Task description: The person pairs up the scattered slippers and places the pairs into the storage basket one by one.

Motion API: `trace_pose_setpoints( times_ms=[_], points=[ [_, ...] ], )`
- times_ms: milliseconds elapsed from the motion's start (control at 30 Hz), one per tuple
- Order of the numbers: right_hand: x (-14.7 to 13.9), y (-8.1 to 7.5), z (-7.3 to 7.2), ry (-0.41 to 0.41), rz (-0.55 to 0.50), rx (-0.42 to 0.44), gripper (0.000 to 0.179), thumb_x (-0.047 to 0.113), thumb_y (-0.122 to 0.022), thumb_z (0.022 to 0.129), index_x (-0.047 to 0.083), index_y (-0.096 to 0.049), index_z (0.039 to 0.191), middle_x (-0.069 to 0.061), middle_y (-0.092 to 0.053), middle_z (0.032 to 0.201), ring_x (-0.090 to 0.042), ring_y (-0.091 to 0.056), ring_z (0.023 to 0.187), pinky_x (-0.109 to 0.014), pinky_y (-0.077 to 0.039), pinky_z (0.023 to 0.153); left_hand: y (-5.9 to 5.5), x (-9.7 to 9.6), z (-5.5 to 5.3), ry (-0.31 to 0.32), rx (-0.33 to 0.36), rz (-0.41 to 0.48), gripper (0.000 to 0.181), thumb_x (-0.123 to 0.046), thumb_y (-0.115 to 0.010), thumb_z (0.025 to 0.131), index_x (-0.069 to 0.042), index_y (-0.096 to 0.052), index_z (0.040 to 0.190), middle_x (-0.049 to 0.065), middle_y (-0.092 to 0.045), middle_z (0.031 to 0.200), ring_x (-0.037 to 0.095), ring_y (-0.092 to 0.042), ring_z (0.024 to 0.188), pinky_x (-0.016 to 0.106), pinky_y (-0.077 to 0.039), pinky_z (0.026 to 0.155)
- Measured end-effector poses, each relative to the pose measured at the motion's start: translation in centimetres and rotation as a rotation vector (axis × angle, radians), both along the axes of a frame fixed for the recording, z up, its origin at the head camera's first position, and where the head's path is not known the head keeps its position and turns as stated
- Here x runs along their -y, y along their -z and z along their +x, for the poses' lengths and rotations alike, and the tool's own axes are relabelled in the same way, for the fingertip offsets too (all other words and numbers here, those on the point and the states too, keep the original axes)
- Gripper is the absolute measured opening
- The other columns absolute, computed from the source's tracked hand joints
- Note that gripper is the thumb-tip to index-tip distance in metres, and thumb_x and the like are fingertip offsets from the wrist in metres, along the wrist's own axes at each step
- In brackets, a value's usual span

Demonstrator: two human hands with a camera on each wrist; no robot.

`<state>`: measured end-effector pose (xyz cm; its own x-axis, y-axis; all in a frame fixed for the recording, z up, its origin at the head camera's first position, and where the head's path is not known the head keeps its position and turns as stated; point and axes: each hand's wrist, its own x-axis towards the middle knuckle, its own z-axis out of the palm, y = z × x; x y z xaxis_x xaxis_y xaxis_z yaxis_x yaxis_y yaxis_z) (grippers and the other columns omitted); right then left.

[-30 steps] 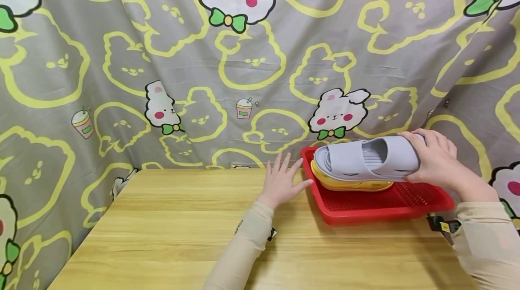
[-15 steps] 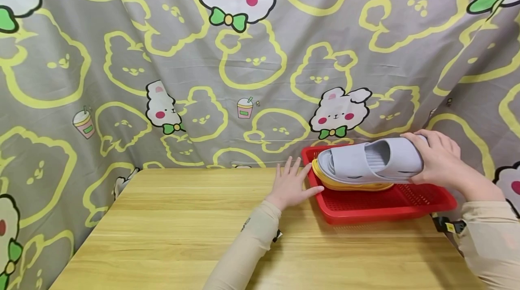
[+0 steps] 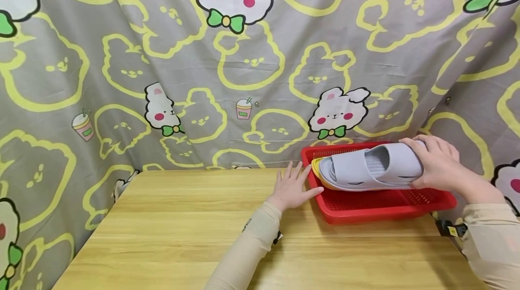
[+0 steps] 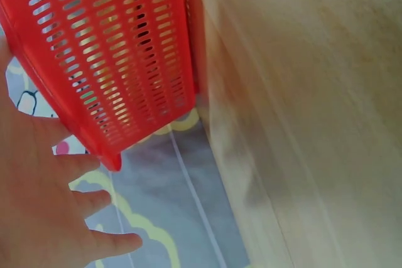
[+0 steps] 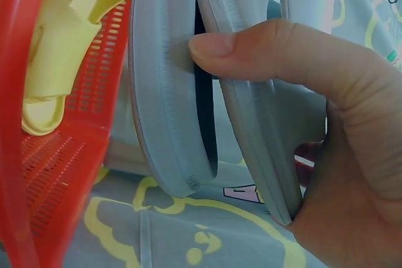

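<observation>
My right hand [image 3: 440,166] grips the heel end of a pair of grey slippers [image 3: 353,170], one stacked on the other, low over the red basket [image 3: 378,215]. In the right wrist view, my thumb presses across the edges of both grey soles [image 5: 163,80]. Beneath the grey pair, a yellow slipper [image 3: 316,166] lies in the basket, mostly hidden in the head view; more of the yellow slipper [image 5: 59,54] shows in the right wrist view. My left hand [image 3: 290,188] has its fingers spread at the basket's left rim.
The basket stands at the right rear of the wooden table [image 3: 174,226]. A grey curtain [image 3: 264,73] with cartoon animals hangs close behind the table and at both sides. Black wrist-camera mounts [image 3: 451,229] sit at the sleeves.
My right hand has lowered the grey slippers, which now cover more of the yellow slipper. My left hand has moved slightly right to the basket's rim.
</observation>
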<state>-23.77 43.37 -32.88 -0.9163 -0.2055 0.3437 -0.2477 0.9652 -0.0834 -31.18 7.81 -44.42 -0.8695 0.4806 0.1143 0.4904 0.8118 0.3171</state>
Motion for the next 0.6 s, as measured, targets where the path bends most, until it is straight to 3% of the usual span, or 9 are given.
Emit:
trace_pose_setpoints(
  times_ms=[367, 600],
  points=[
    [0.48, 0.57, -0.19, -0.033, 0.003, 0.016, 0.109, 0.019, -0.097, 0.04, 0.014, -0.041, 0.134, -0.028, -0.035, 0.128, -0.051, -0.025, 0.118, -0.074, -0.022, 0.087, -0.04, 0.03, -0.39, -0.002, 0.051, -0.005, 0.086, -0.082, -0.029, 0.086, -0.038, -0.006, 0.156, -0.005, -0.008, 0.166, 0.024, -0.001, 0.154, 0.067, -0.013, 0.117],
    [0.86, 1.02, -0.45, -0.038, 0.008, 0.071, 0.11, 0.022, -0.096, 0.041, 0.015, -0.04, 0.135, -0.026, -0.036, 0.128, -0.05, -0.023, 0.121, -0.074, -0.021, 0.091, -0.15, 0.22, -0.79, 0.005, 0.044, -0.003, 0.087, -0.081, -0.032, 0.085, -0.035, -0.012, 0.156, -0.002, -0.008, 0.166, 0.026, 0.001, 0.154, 0.068, -0.01, 0.116]
  ],
)
